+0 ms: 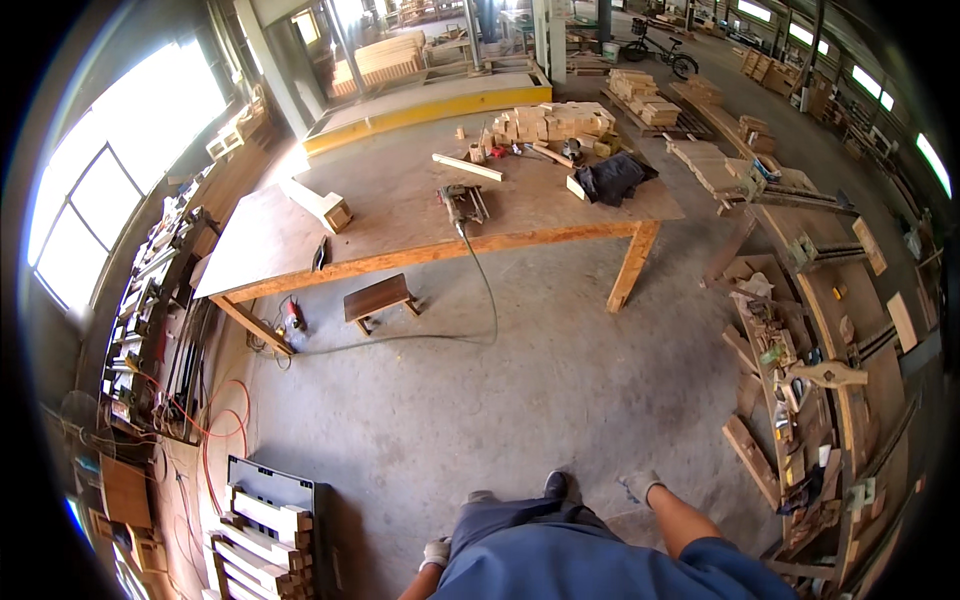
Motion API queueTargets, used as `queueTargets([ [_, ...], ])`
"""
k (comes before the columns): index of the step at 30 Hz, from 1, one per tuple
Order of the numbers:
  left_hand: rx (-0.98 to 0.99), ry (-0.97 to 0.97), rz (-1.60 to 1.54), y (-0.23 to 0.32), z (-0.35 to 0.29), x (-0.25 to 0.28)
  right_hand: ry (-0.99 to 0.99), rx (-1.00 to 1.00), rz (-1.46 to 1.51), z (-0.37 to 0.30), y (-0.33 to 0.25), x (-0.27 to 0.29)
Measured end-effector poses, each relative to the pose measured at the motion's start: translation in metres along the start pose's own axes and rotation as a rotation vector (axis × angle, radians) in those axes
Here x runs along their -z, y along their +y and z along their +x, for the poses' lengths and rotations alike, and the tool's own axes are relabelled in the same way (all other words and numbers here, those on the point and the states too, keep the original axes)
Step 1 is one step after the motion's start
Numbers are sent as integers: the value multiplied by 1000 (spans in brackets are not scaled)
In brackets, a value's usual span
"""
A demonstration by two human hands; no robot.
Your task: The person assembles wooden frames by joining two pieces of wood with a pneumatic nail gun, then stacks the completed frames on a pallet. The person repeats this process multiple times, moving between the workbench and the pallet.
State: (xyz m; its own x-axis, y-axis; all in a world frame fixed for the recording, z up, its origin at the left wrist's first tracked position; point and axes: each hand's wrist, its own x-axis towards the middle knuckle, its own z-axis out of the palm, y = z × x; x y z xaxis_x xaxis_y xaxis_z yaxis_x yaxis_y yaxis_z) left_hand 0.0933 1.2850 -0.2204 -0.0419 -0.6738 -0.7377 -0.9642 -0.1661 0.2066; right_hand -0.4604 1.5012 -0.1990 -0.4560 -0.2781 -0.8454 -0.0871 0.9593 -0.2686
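Observation:
My left hand [437, 553], in a pale work glove, hangs beside my left hip, and its fingers are too small and partly hidden to read. My right hand [640, 487], gloved as well, is held out over the floor to the right of my legs; its fingers look loosely stretched, with nothing visible in them. Ahead of me stands a large wooden worktable [380, 235]. On it lie a nail gun [463, 208] joined to an air hose [492, 290], a wooden post piece [325, 208], a dark hand tool [320, 254] and a pale wood strip [467, 167].
Stacked wood blocks [555, 122] and a black cloth [612, 180] lie at the table's far right. Beneath it stands a low stool [380, 299]. A dark crate [320, 500] with wooden pieces [265, 545] is at lower left. A cluttered bench [840, 300] runs along the right.

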Motion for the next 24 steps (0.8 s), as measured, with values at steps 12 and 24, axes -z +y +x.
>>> queueTargets([
  [12,-60,-23,-109,-16,78,-3,-31,342,-284,55,-153,-12],
  [24,114,-12,-652,42,129,185,-172,97,-59,10,-337,-66],
])
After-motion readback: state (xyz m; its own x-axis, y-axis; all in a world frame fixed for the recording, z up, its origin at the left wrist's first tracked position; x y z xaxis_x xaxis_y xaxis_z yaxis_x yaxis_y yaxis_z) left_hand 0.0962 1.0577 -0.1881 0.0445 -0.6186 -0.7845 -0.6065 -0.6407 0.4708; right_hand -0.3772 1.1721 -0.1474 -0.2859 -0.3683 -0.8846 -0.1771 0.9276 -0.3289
